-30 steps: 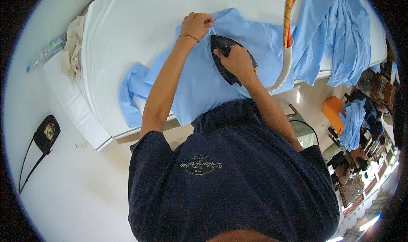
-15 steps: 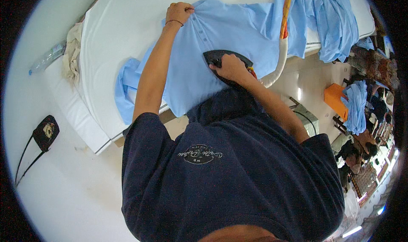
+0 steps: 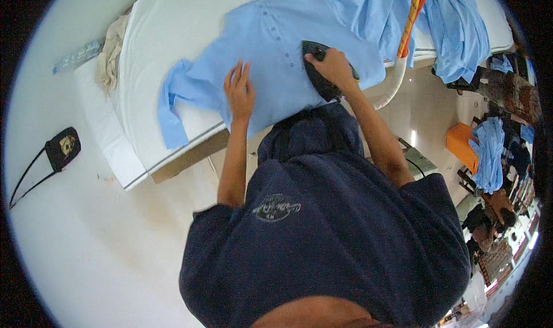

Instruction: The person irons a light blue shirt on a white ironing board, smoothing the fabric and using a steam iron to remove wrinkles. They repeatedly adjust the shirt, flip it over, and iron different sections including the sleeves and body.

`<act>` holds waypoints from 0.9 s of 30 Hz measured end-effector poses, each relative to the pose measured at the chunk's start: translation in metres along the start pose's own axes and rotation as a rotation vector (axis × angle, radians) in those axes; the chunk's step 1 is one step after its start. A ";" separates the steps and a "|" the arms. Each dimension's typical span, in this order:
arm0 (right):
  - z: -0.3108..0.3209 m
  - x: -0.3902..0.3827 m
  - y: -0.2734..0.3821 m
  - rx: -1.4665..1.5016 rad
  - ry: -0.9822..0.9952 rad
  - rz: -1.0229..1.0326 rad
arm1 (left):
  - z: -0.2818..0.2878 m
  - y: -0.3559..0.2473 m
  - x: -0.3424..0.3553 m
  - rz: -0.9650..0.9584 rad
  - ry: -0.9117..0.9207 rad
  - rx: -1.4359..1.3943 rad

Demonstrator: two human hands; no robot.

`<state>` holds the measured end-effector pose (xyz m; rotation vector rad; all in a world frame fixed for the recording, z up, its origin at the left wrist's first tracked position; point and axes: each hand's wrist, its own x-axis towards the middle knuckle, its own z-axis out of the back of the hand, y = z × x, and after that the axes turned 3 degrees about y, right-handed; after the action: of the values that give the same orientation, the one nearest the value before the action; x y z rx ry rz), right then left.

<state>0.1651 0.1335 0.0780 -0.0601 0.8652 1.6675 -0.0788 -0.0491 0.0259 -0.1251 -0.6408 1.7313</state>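
Bottle of clear plastic (image 3: 79,58) at far left, near a bunched cream cloth (image 3: 112,56) at the end of a white padded table (image 3: 167,31). Across the table is spread a light blue shirt (image 3: 268,77), one sleeve folded toward the near edge and a row of buttons (image 3: 278,38) running down its middle. The left hand (image 3: 239,93) is over the shirt's lower left part, its fingers extended, slightly apart and gripping nothing; whether they touch the fabric cannot be told. The person wears a dark blue T-shirt (image 3: 328,241). To the right of the buttons, a black iron (image 3: 318,80) is on the blue shirt, its tip pointing away from the person. The right hand (image 3: 336,68) is clamped around the iron's handle. Farther right hangs a cable (image 3: 411,23), orange and yellow above, with a white-wrapped length below. Beyond it, more blue garments (image 3: 459,37) drape over the table's near edge. At far right, below table level, an orange box (image 3: 461,146) is just beside a heap of blue cloth (image 3: 489,158).
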 end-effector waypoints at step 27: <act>0.055 -0.003 -0.092 0.144 -0.140 -0.230 | -0.032 0.010 -0.004 0.078 0.151 0.452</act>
<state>0.2674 0.1646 0.0729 0.0538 0.8371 1.3754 -0.0734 -0.0424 -0.0069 0.0363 -0.1264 1.8795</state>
